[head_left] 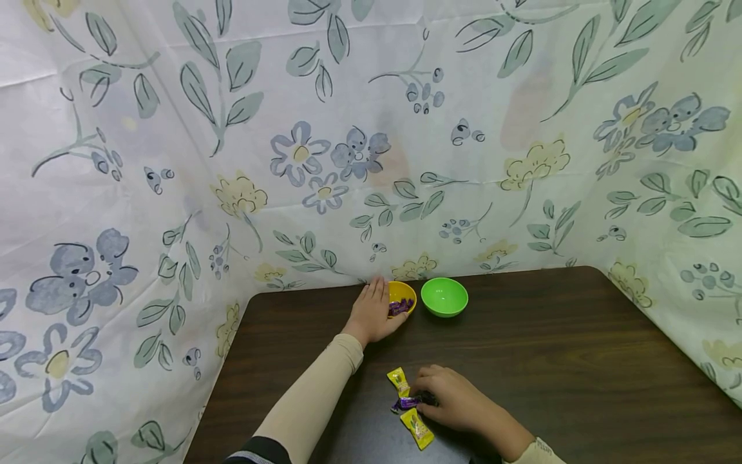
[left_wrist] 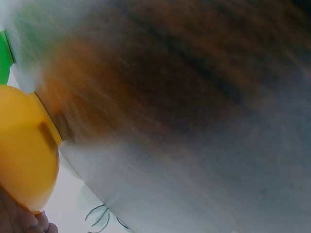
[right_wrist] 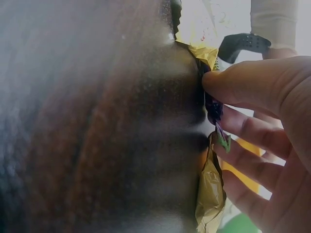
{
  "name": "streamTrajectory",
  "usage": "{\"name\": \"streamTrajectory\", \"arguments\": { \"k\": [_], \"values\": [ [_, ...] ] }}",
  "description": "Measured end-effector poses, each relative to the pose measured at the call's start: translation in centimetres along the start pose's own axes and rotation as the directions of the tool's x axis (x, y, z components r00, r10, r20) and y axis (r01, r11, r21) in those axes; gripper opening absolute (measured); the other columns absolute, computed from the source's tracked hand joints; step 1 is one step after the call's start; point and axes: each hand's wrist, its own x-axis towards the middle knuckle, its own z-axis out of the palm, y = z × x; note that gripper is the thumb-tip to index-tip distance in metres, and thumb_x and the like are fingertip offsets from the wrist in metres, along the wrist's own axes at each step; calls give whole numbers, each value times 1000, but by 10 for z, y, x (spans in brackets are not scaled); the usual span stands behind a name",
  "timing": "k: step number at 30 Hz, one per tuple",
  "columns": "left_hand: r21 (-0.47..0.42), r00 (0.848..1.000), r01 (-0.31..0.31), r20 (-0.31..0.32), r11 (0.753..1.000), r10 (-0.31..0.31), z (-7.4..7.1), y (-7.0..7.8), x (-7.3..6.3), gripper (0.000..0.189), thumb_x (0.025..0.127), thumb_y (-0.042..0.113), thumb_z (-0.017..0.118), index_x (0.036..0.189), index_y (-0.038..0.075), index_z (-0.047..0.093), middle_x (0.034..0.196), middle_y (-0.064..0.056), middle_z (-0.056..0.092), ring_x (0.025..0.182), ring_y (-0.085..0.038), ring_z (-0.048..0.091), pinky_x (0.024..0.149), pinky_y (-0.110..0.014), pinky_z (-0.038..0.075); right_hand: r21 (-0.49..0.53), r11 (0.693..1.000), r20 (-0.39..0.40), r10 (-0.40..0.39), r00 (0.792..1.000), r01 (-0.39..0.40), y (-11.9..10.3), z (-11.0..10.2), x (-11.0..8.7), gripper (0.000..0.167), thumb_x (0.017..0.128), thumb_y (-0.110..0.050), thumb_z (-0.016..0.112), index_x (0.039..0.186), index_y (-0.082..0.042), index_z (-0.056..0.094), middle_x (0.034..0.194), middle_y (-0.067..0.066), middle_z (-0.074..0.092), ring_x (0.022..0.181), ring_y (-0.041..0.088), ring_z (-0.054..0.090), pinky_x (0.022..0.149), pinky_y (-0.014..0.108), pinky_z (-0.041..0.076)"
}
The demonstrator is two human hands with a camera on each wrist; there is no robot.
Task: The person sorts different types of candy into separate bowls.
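Small purple-wrapped candies (head_left: 399,307) lie inside a yellow bowl (head_left: 411,293) near the table's far edge. Against the bowl's left and near side rests my left hand (head_left: 373,316), fingers straight and thumb spread; fingertips (left_wrist: 36,225) touch the bowl's outside in the left wrist view. Nearer to me, my right hand (head_left: 455,398) pinches a purple-wrapped candy (head_left: 408,403) lying on the table, the thumb (right_wrist: 228,82) on its near side in the right wrist view. One yellow-wrapped candy (head_left: 399,381) lies just beyond it and another yellow candy (head_left: 417,429) just nearer.
A green bowl (head_left: 444,298) with nothing visible in it stands right of the yellow one. The dark wooden table (head_left: 556,361) ends at a floral cloth (head_left: 371,161) hanging behind and along both sides.
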Motion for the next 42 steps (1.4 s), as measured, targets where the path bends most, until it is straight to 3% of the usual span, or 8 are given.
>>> {"name": "streamTrajectory", "arguments": {
  "k": [12, 21, 42],
  "values": [
    [-12, 1000, 3, -19, 1000, -3, 0, 1, -2, 98, 104, 70, 34, 167, -4, 22, 177, -20, 19, 166, -33, 17, 135, -47, 18, 29, 999, -12, 29, 1000, -29, 4, -1, -2, 12, 94, -19, 81, 105, -24, 79, 100, -18, 64, 90, -4, 56, 79, 28, 55],
    [-17, 1000, 5, -19, 1000, -6, -1, 2, -2, 99, 103, 71, 33, 167, -3, 22, 177, -20, 19, 166, -33, 17, 135, -47, 17, 35, 999, -66, -5, 998, 7, 6, -5, -5, 15, 93, -14, 81, 106, -22, 79, 100, -16, 64, 92, -2, 59, 80, 27, 56],
    [-24, 999, -1, -35, 1000, 0, 0, 1, -3, 98, 103, 71, 34, 166, -4, 24, 176, -22, 21, 166, -34, 18, 135, -47, 18, 33, 999, -159, 7, 987, -2, 13, -37, -9, 14, 95, -11, 79, 104, -22, 76, 104, -12, 67, 98, 6, 65, 85, 34, 59]
  ]
}}
